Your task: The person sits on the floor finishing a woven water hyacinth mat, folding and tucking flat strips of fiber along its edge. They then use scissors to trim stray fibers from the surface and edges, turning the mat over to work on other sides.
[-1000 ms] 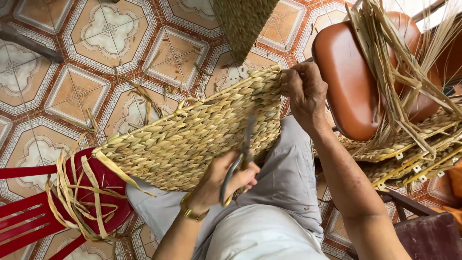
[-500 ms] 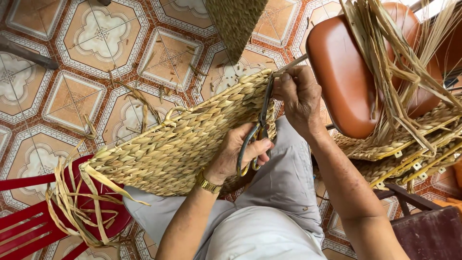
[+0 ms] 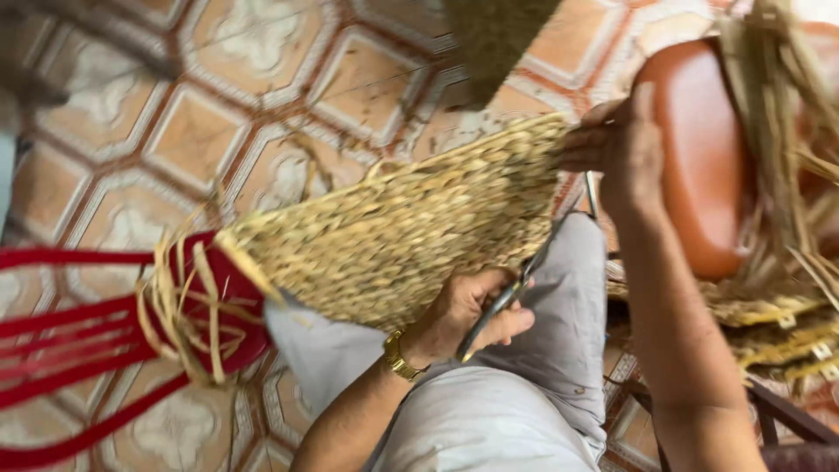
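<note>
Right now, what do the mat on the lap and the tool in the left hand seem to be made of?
The woven mat looks like braided dried straw or seagrass: matte tan, plaited strands, loose fibre ends. The scissors in the left hand look like metal: thin grey blades with a dull sheen, though motion blur leaves this uncertain.

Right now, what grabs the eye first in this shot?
The big woven straw mat across the person's lap, mid-frame, with loose strands trailing over a red chair at lower left. The left hand under the mat's near edge holds scissors, blades up toward the right hand, which grips the mat's top right corner. A brown seat piled with loose straw sits far right.
</note>
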